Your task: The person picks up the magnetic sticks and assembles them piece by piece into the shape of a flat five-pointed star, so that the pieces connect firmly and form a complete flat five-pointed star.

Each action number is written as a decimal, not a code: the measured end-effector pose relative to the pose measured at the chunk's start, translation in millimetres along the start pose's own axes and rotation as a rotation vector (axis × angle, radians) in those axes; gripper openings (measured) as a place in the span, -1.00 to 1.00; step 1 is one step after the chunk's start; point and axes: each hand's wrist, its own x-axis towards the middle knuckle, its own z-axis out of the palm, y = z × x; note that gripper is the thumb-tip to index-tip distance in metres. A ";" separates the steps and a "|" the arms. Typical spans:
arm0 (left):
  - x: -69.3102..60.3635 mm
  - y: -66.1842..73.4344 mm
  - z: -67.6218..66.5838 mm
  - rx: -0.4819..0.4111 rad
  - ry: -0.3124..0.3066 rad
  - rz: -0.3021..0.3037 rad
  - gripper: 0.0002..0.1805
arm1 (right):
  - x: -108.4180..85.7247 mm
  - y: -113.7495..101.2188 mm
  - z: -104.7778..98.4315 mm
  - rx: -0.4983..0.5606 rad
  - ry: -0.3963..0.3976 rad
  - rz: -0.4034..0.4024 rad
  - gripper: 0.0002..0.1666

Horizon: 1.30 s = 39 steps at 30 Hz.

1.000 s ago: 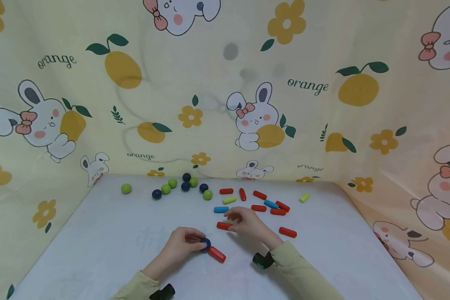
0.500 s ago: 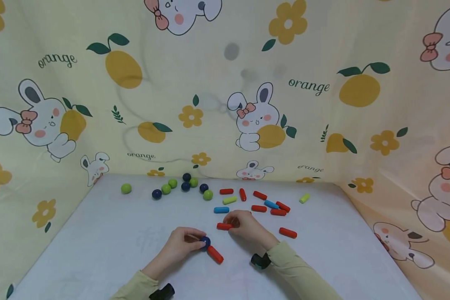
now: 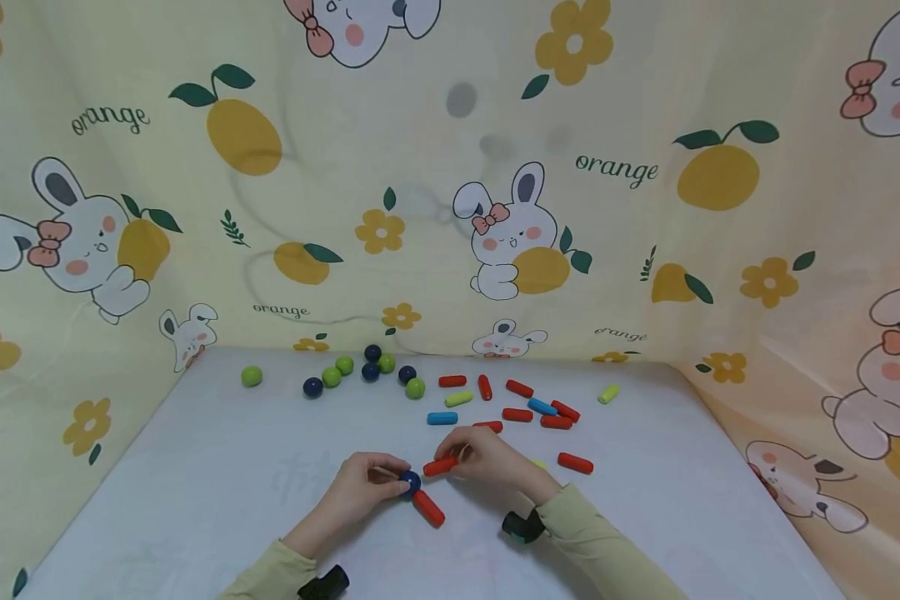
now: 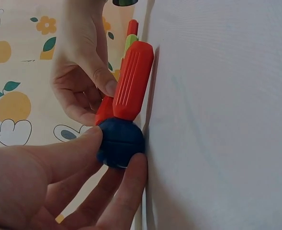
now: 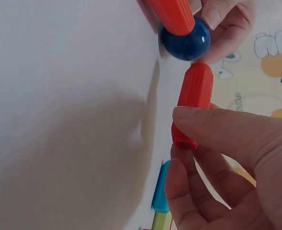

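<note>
My left hand (image 3: 360, 492) pinches a dark blue ball (image 4: 120, 143) between thumb and fingers. One red ribbed rod (image 3: 429, 509) meets that ball at its end and slants toward me on the table. My right hand (image 3: 487, 454) pinches a second red rod (image 5: 197, 88) by its rear part. The front end of this rod points at the ball, very near it; in the head view a small gap shows between them. Beyond the right hand lie a partly covered red rod (image 3: 489, 427) and a blue rod (image 3: 442, 418).
Several green balls (image 3: 252, 377) and dark blue balls (image 3: 312, 387) lie along the back left of the white table (image 3: 195, 500). Red rods (image 3: 575, 462), another blue rod (image 3: 542, 407) and yellow-green rods (image 3: 608, 394) are scattered at the back right. A patterned cloth (image 3: 420, 275) hangs behind.
My right hand has closed its fingers on a red rod and brought it left and nearer, toward the ball. The left hand stays almost still, and the rod on its ball has turned slightly.
</note>
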 end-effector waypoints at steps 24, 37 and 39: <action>-0.5 2.2 1.4 0.048 0.012 -0.014 -0.73 | -14.3 -8.0 2.5 0.058 0.107 0.023 -0.74; -6.6 7.7 3.2 0.074 0.002 -0.044 -0.53 | -28.3 -13.5 27.6 0.099 -0.054 0.015 -0.74; -7.7 8.5 4.0 0.082 -0.007 -0.061 -0.47 | -28.8 -12.4 27.4 0.090 -0.053 0.017 -0.75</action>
